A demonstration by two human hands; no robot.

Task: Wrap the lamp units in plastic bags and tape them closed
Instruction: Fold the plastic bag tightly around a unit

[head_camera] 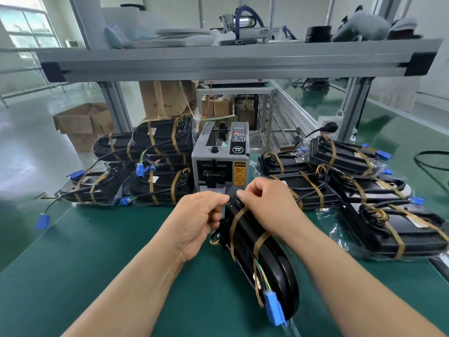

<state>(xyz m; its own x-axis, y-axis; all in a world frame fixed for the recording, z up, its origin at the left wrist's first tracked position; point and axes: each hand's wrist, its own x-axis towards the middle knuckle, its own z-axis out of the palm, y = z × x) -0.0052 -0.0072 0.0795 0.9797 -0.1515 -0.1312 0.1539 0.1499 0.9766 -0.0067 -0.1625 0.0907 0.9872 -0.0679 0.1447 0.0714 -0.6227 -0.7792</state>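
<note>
— Where's the lamp unit?
— Near me on the green mat, its far end just before the tape dispenser.
— Your fingers?
— My left hand and right hand both pinch that far end, fingertips clamped together. Whether they hold tape or bag, I cannot tell.

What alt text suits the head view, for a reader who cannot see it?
A left hand and a right hand pinch the far end of a long black lamp unit banded with brown tape, on a green mat before a grey tape dispenser. Stacks of taped lamp units flank the dispenser.
</note>
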